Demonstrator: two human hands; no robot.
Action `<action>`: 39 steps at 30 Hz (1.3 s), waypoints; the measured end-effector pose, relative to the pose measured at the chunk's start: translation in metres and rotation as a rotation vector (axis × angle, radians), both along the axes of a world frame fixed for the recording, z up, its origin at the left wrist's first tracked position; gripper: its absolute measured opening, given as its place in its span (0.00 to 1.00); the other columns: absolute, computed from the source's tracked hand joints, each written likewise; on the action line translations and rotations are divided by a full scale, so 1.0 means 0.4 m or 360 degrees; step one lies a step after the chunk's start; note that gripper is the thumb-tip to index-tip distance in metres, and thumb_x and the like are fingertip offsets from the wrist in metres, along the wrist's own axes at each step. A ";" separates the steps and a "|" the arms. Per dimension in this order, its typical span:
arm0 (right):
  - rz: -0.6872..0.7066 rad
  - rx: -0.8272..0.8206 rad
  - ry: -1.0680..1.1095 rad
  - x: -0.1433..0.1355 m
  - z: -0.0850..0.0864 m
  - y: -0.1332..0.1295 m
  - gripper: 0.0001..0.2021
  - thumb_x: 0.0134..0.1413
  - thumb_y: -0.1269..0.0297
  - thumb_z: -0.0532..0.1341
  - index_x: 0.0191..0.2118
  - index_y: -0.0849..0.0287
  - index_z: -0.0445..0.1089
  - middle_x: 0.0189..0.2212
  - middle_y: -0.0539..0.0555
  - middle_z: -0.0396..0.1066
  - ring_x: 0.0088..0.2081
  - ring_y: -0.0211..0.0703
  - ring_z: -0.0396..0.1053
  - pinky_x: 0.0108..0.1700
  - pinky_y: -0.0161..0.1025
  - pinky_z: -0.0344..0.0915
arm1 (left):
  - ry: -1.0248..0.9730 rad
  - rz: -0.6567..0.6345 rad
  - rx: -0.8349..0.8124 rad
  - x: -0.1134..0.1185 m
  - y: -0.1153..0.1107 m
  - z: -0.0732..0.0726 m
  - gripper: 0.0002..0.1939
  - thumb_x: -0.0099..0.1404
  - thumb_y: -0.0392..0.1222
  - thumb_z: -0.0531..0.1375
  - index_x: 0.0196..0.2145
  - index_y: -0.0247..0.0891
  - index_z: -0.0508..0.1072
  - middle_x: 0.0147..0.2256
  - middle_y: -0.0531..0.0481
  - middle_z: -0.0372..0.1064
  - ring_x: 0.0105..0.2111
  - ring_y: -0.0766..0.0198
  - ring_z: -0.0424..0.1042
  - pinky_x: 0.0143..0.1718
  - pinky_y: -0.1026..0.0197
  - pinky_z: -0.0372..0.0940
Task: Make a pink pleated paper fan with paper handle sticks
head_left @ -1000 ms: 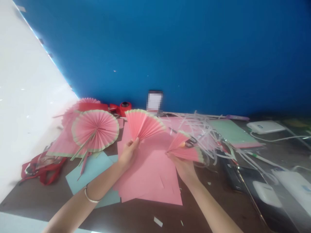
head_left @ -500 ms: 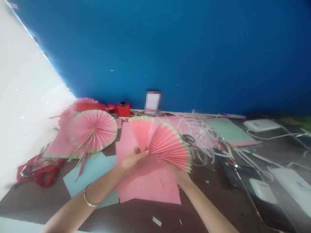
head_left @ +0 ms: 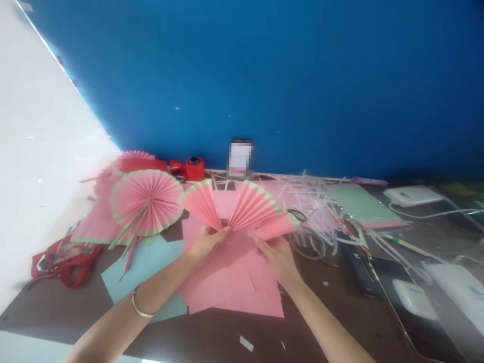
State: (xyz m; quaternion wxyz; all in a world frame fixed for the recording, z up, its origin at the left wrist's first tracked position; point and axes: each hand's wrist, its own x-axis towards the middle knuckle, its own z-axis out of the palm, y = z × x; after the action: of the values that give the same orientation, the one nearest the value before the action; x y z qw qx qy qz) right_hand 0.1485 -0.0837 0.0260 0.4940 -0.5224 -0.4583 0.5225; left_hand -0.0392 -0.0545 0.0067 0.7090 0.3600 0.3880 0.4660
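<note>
Here we have the left hand [head_left: 206, 245] pinching the near middle of the pink pleated fan [head_left: 252, 207], the right hand [head_left: 280, 259] pinching its right fold, its spread running left to right just beyond both.

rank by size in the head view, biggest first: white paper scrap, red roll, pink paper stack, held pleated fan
1. Pink paper stack
2. Held pleated fan
3. Red roll
4. White paper scrap

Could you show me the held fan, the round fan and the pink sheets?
Held fan [head_left: 251, 205]: head view, on its middle pleats.
Round fan [head_left: 153, 192]: head view, on pleats near its centre.
Pink sheets [head_left: 230, 282]: head view, on the top sheet.
</note>
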 end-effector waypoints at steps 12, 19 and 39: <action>0.0046 -0.0023 0.0207 0.015 -0.004 -0.012 0.14 0.39 0.59 0.66 0.36 0.54 0.71 0.39 0.54 0.72 0.44 0.49 0.68 0.49 0.47 0.63 | -0.0178 0.0158 -0.0129 -0.001 0.009 0.006 0.09 0.47 0.41 0.68 0.23 0.34 0.73 0.21 0.52 0.67 0.26 0.68 0.68 0.31 0.66 0.63; 0.0277 0.0001 0.0381 0.036 -0.026 -0.002 0.11 0.38 0.48 0.62 0.27 0.48 0.71 0.38 0.51 0.73 0.50 0.52 0.64 0.52 0.55 0.58 | -0.0111 -0.0181 -0.0099 -0.005 -0.003 0.028 0.08 0.47 0.40 0.67 0.20 0.33 0.73 0.21 0.51 0.66 0.25 0.68 0.66 0.30 0.66 0.61; 0.0349 -0.0087 0.0339 0.037 -0.002 -0.009 0.15 0.39 0.47 0.62 0.28 0.52 0.72 0.36 0.54 0.73 0.45 0.52 0.67 0.49 0.52 0.61 | 0.0025 -0.0123 0.0137 -0.013 -0.004 0.015 0.15 0.47 0.44 0.68 0.32 0.36 0.74 0.36 0.44 0.72 0.36 0.60 0.70 0.39 0.62 0.62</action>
State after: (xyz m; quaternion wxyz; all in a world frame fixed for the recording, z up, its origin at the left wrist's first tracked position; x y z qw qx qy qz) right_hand 0.1634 -0.0874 0.0252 0.4654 -0.4240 -0.4431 0.6381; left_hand -0.0443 -0.0562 0.0128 0.7073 0.4085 0.3590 0.4517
